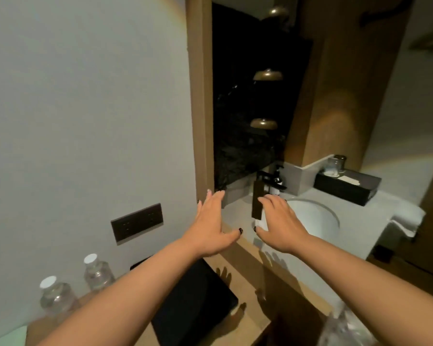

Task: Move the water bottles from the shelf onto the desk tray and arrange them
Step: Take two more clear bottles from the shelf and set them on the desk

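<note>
Two clear water bottles with white caps stand at the lower left against the wall, one [56, 297] nearer and one [98, 272] further back. A black tray [198, 303] lies on the wooden surface beside them, partly hidden by my left forearm. My left hand [210, 224] and my right hand [279, 222] are both stretched forward in the air with fingers straight, holding nothing. They hover well above and beyond the tray and bottles. A blurred clear plastic shape [345, 325], possibly another bottle, shows at the bottom right.
A white washbasin [318, 218] sits in a grey counter ahead, with a dark tap [258, 198], a pump bottle [278, 181], a black tissue box [345, 186] and a folded white towel [408, 216]. A dark socket panel [136, 222] is on the wall.
</note>
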